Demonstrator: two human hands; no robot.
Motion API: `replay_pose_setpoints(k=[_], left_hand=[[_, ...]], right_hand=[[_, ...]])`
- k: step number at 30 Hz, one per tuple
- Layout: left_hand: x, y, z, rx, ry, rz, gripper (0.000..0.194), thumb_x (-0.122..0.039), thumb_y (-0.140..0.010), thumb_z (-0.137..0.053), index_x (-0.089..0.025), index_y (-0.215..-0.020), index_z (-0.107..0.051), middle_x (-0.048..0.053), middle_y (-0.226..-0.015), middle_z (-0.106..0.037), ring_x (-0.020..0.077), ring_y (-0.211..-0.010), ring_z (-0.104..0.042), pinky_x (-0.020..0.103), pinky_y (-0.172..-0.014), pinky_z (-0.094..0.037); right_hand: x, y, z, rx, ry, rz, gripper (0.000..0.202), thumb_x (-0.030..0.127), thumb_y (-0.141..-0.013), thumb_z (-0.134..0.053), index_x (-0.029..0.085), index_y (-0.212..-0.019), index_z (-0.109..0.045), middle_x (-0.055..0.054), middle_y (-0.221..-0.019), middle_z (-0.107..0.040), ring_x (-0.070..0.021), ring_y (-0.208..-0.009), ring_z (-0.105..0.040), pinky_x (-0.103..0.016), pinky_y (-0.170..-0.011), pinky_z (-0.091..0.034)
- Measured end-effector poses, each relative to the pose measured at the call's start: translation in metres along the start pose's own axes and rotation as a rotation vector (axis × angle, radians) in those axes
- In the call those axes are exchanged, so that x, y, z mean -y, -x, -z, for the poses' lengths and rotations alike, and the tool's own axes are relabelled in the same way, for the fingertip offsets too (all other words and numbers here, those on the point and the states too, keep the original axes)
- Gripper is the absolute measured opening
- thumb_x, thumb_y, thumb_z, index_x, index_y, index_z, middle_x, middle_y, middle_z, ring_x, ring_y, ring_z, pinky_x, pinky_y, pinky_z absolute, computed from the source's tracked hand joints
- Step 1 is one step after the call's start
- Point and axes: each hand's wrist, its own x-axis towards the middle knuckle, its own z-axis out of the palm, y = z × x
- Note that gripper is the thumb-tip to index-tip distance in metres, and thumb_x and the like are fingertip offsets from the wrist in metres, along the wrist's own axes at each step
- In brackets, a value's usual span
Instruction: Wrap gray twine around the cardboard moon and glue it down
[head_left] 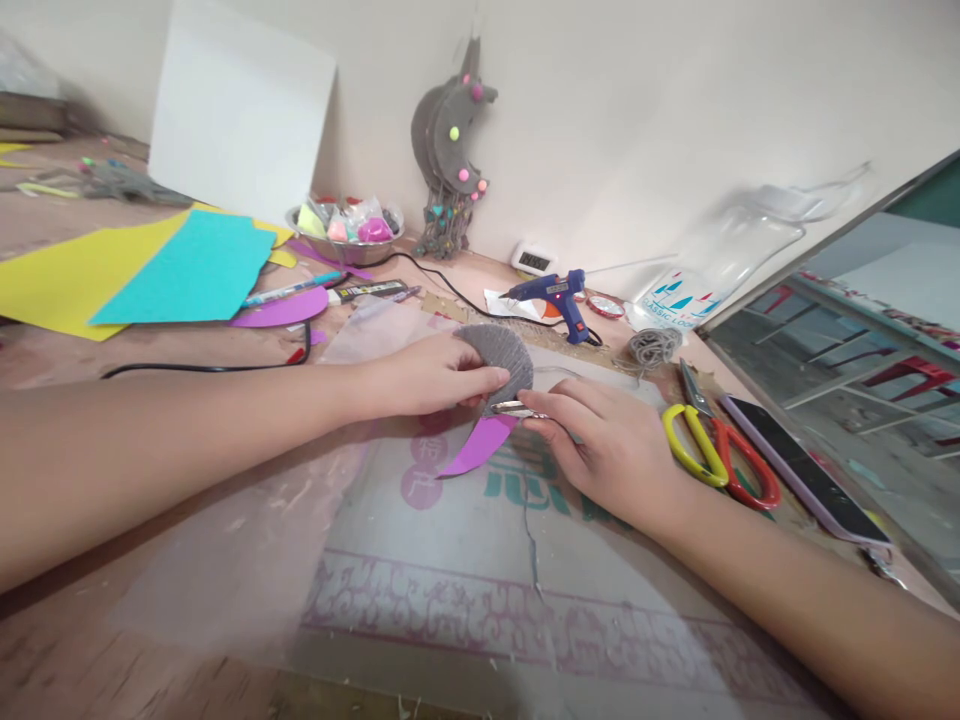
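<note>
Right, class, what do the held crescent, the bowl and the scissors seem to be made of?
Crescent: matt purple foam or card, partly wrapped in grey yarn; its strands show. Bowl: probably polished metal, from its silvery shine. Scissors: grey metal blades with a sheen; smooth yellow and red handles, likely plastic.

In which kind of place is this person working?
It looks like a craft corner, perhaps in a classroom or workshop: a blue glue gun and scissors lie on the table, and a yarn-wrapped crescent moon with coloured pompoms is against the wall.
</note>
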Motion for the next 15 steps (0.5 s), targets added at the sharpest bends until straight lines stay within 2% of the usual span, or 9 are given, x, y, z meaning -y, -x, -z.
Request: replay_pose_setpoints(k=[9,15], left_hand=[[0.0031,-0.0010,-0.0003,0.001,-0.059,0.010,0.046,-0.052,-0.080,-0.039,-0.013,-0.063,-0.057,0.000,-0.053,-0.054,0.0087,-0.047,-0.046,0.021,-0.045,-0.031],[-0.0010,-0.0006,0.0005,0.006,0.012,-0.019,0.041,-0.046,-0.081,-0.041,-0.014,-0.058,-0.054,-0.002,-0.046,-0.047,0.0064,-0.042,-0.040,0.021,-0.044,-0.031]], right_hand=[[-0.0005,0.0007,0.0003,0.033,0.017,0.010,0.020,0.024,-0.085,-0.048,0.016,-0.099,-0.060,-0.004,-0.077,-0.060,-0.0147,-0.069,-0.053,-0.026,-0.060,-0.038],[-0.0006,0.0012,-0.0007,-0.028,-0.051,-0.037,0.021,0.026,-0.084,-0.050,0.016,-0.101,-0.057,-0.004,-0.078,-0.060,-0.0147,-0.070,-0.055,-0.026,-0.061,-0.041]])
